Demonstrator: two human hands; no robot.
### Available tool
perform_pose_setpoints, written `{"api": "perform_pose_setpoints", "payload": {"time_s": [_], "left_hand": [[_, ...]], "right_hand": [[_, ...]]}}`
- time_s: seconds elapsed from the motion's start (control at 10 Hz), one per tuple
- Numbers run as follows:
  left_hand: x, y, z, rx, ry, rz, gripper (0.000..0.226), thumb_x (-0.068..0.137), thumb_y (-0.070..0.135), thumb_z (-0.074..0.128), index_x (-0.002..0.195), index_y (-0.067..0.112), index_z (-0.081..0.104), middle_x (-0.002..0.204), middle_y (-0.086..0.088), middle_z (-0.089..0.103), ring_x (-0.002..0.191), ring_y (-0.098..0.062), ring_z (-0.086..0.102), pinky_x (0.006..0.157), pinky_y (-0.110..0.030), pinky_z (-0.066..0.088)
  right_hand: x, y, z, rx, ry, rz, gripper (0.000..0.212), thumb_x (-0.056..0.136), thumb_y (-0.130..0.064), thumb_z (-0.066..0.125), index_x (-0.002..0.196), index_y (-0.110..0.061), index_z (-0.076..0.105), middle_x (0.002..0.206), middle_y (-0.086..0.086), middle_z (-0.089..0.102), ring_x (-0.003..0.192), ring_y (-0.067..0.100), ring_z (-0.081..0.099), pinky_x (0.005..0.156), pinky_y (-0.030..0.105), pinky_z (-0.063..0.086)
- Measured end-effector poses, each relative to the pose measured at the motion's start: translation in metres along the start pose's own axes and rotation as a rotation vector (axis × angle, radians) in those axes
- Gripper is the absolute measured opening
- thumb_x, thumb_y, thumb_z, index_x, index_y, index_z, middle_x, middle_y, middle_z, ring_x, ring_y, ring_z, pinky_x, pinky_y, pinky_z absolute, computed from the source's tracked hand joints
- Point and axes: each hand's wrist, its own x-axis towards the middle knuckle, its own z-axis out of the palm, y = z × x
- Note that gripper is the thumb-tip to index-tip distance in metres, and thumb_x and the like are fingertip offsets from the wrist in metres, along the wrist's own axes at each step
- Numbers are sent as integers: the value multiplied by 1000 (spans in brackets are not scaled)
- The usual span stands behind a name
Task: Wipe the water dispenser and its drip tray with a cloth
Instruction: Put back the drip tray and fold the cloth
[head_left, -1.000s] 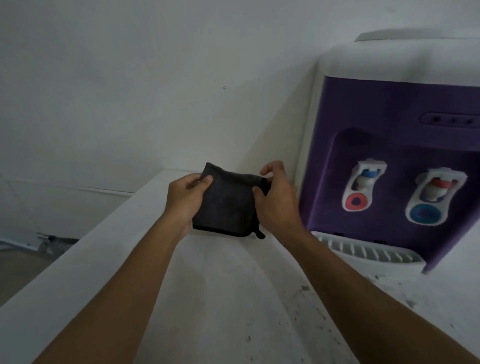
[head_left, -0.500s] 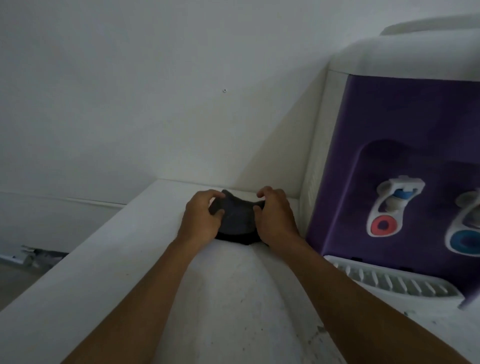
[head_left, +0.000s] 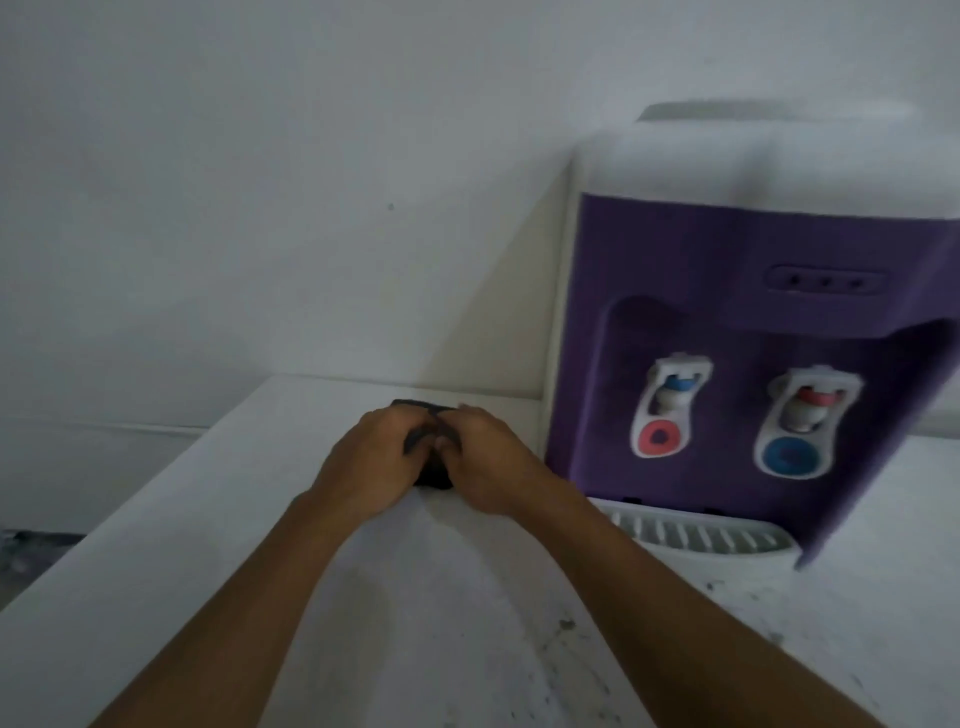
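Both hands, the left hand (head_left: 371, 470) and right hand (head_left: 485, 457), are gripping a dark cloth (head_left: 428, 449) bunched between them. It appears soft, light and pliable; gripping the folded wad should suffice. The water dispenser (head_left: 727, 332) is standing just right of the right hand.

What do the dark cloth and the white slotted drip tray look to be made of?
The dark cloth, bunched between the left hand and the right hand, looks like soft matte fabric, perhaps microfibre: it crumples and shows no shine. The white slotted drip tray looks like moulded plastic, smooth, with evenly formed slats.
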Motion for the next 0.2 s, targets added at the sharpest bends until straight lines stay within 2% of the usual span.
{"api": "perform_pose_setpoints", "payload": {"time_s": [0.1, 0.2], "left_hand": [[-10, 30, -10, -4, 18, 7, 22, 92, 32, 52, 92, 38, 73, 99, 12, 74, 88, -13, 70, 80, -43, 60], [-28, 71, -18, -39, 167, 80, 16, 97, 24, 67, 106, 32, 78, 109, 12, 75, 98, -13, 69, 87, -37, 58]], "right_hand": [[-38, -16, -23, 132, 55, -36, 30, 105, -10, 47, 129, -10, 63, 129, 10, 66, 115, 23, 60, 97, 26, 44], [-82, -29, -52, 183, 93, -51, 32, 106, -18, 48, 136, -21, 59, 134, 0, 64, 118, 15, 59, 94, 22, 42]]}}
